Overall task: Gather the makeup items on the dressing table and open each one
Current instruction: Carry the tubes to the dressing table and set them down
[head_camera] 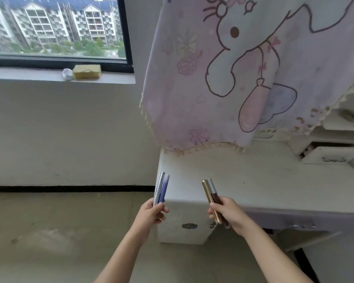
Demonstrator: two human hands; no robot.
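While held upright near white table (274,180) left end, slim silver tube (159,186), purple plastic tube (164,188) clasped in left grip (153,211); gold metallic tube (207,193), silver-capped dark tube (213,189) clasped in right grip (225,211). Likely light, stiff, slick: pinch caps.

no text, label, brand, number or sign can be read. the makeup tubes (164,188) are too small in view to show any print; the hanging cloth (223,82) bears only a cartoon drawing, no lettering.
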